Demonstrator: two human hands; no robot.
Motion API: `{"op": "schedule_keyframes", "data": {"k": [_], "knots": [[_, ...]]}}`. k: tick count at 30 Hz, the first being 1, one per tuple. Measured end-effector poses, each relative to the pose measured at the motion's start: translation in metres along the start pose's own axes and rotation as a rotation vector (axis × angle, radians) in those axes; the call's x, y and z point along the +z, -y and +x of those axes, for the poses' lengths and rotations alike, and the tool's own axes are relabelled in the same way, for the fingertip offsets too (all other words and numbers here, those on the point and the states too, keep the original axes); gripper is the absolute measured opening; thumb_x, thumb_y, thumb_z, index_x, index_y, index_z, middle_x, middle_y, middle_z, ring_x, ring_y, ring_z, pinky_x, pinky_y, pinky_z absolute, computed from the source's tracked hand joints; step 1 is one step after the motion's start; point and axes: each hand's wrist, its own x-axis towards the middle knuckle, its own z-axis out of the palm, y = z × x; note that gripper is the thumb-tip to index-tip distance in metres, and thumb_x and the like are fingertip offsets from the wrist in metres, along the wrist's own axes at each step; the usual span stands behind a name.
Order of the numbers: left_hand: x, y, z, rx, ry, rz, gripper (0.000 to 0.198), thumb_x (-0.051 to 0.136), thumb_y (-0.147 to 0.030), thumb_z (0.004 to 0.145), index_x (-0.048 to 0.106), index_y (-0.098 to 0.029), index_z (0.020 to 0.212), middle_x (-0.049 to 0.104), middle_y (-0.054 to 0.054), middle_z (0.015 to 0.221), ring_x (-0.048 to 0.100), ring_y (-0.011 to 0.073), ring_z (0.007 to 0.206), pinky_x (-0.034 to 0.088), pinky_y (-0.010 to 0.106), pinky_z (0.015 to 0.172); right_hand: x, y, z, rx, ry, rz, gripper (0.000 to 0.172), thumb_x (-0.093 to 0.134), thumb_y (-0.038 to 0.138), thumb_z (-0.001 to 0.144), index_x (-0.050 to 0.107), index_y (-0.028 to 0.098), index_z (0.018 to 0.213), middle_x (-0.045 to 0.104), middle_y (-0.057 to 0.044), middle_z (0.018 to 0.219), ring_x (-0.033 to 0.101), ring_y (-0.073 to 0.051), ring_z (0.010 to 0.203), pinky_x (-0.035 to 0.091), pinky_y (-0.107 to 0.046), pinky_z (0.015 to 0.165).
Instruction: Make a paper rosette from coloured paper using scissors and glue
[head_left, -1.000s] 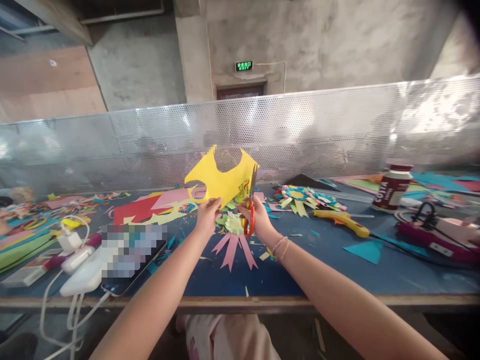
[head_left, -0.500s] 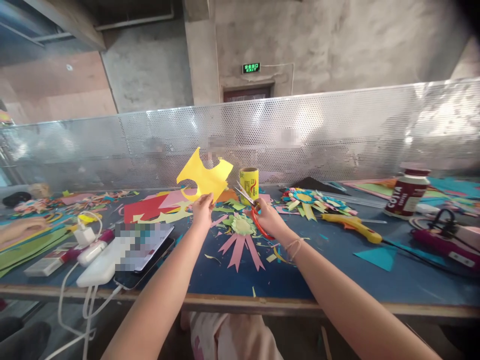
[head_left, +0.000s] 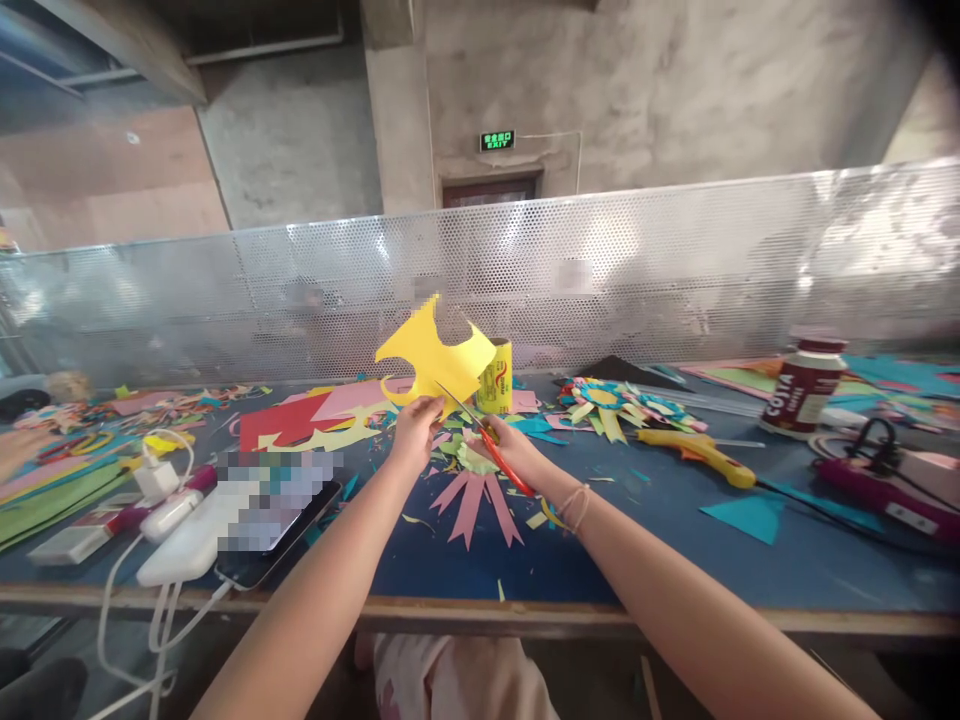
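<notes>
A yellow sheet of paper (head_left: 439,352) with curved pieces cut out of it is pinched at its lower edge by my left hand (head_left: 417,430). My right hand (head_left: 513,450) is closed round the red handles of a pair of scissors (head_left: 517,475). The scissor blades reach up and left to the lower part of the yellow paper, close to my left fingers. Beneath my hands lies a paper rosette with a pale green centre and pink ribbon tails (head_left: 480,500). Behind the scissors stands a yellow tape roll (head_left: 498,380), partly covered by the paper.
A yellow glue gun (head_left: 701,455), finished rosettes (head_left: 604,400) and a brown Costa bottle (head_left: 804,390) are on the right. A phone (head_left: 281,510), power bank (head_left: 184,540) and cables lie left. Another person's hand (head_left: 19,450) shows at the far left. Paper scraps cover the table.
The scissors have moved left and their blades are now at the yellow paper. The paper has shifted right and tilted, with my left hand. The other person's hand has drawn back leftward.
</notes>
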Motion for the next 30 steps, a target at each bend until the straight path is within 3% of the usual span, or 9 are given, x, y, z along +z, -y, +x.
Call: {"op": "schedule_keyframes", "data": {"k": [6,19,30], "knots": [[0.002,0.0,-0.003,0.02,0.016,0.025,0.035,0.085,-0.032,0.045,0.058,-0.015,0.059,0.055,-0.003,0.062,0.054,0.0084,0.062,0.042,0.021,0.061,-0.001,0.004,-0.001,-0.015,-0.013,0.058,0.034,0.055,0.052,0.076,0.048,0.02,0.086,0.057,0.001,0.075,0.054,-0.016,0.07,0.041,-0.028,0.063],[0.0,-0.001,-0.002,0.048,-0.016,0.017,0.036,0.085,-0.033,0.044,0.057,-0.016,0.06,0.055,-0.003,0.063,0.054,0.0091,0.062,0.043,0.022,0.06,0.0,0.006,-0.002,-0.024,-0.022,0.086,0.033,0.057,0.051,0.075,0.049,0.02,0.083,0.058,0.0,0.077,0.054,-0.016,0.07,0.041,-0.028,0.064],[0.004,-0.001,-0.006,0.033,0.029,0.04,0.032,0.083,-0.033,0.049,0.06,-0.015,0.064,0.06,0.0,0.07,0.057,0.0098,0.068,0.043,0.021,0.063,-0.001,0.012,-0.005,-0.024,-0.027,0.049,0.034,0.053,0.053,0.077,0.048,0.02,0.083,0.054,0.002,0.069,0.05,-0.014,0.064,0.038,-0.027,0.06]]}}
